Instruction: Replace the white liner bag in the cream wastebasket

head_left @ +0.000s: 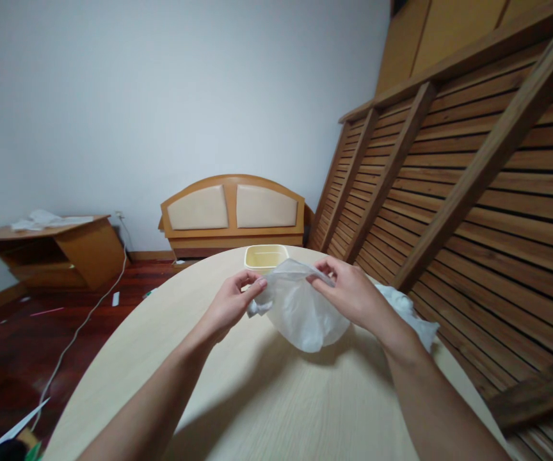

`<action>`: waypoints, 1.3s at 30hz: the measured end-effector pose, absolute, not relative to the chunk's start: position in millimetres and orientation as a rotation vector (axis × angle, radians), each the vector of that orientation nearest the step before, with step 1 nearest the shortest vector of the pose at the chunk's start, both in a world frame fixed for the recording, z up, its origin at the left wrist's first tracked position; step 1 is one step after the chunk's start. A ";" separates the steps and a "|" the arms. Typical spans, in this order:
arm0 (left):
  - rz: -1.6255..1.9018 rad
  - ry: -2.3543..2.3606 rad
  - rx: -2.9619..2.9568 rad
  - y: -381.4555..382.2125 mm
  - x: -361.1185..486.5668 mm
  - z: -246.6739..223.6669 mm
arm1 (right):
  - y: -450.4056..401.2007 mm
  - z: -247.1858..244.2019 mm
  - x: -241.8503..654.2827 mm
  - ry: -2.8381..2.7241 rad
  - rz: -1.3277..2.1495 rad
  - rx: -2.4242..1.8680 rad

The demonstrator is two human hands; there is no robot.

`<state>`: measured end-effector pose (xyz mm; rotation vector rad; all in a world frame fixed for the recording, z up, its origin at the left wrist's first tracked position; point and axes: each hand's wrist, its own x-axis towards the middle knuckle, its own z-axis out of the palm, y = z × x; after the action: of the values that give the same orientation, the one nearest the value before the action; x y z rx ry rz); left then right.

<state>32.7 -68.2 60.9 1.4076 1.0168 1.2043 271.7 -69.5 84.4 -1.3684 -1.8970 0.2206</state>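
Observation:
A translucent white plastic bag point(308, 314) hangs between my two hands over the round table. My left hand point(238, 299) pinches the bag's upper left edge between thumb and fingers. With its fingers closed on the upper right edge, my right hand point(346, 288) holds the other side. Just behind the bag, a pale yellow rectangular container point(265, 257) stands near the far edge of the table, its lower right corner partly covered by the bag. White crumpled plastic point(401, 306) lies beyond my right forearm.
The round pale wooden table point(200, 390) spans the foreground. Slatted wooden panels point(449, 211) lean on the right. A headboard point(232, 211) stands behind the table. At the left are a low desk point(84, 250) and a white cable point(82, 330) on the dark red floor.

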 end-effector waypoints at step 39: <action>1.346 0.951 1.456 -74.3 41.5 56.8 | -87.7 78.8 249.6 -2.292 0.250 -0.837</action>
<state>41.5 -74.3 56.8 1.4564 0.9512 1.3461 249.6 -87.7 78.8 -0.8375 -2.2925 0.2503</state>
